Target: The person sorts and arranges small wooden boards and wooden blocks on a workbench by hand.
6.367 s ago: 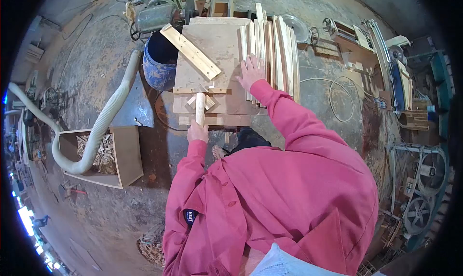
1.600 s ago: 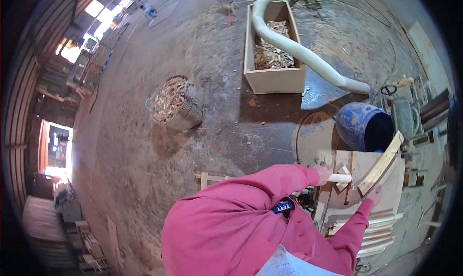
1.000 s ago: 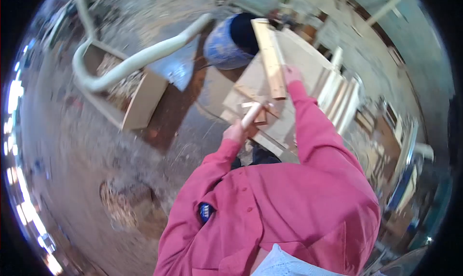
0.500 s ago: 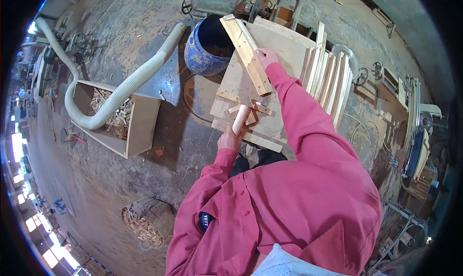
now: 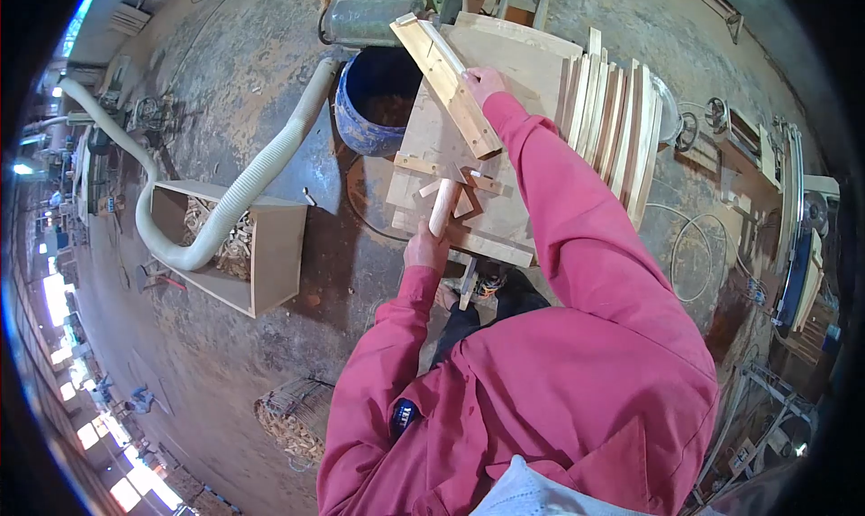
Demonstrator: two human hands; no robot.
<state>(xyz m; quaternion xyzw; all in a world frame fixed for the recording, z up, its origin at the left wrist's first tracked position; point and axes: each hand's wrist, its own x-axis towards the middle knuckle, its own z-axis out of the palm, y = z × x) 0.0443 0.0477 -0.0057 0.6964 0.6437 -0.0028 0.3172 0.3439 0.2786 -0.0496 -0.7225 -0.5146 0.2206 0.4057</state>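
Observation:
My left hand is closed around a thick, pale wooden handle, low on the near edge of the worktable. The handle's far end meets small crossed wood pieces and a dark part that I cannot make out clearly. Farther up, my right hand grips the edge of a narrow wooden strip. That strip lies along a wider yellowish board with small dark holes, set at a slant across the table. The fingertips of my right hand are partly hidden.
Several long wood strips lie side by side on the table's right. A blue drum stands at its left. Beyond are a ribbed hose, a box of wood scraps, a scrap bundle and a green machine.
The camera view has shifted, so the table appears slightly farther left. Both hands keep their holds, on the handle and on the strip, with little visible movement against the table.

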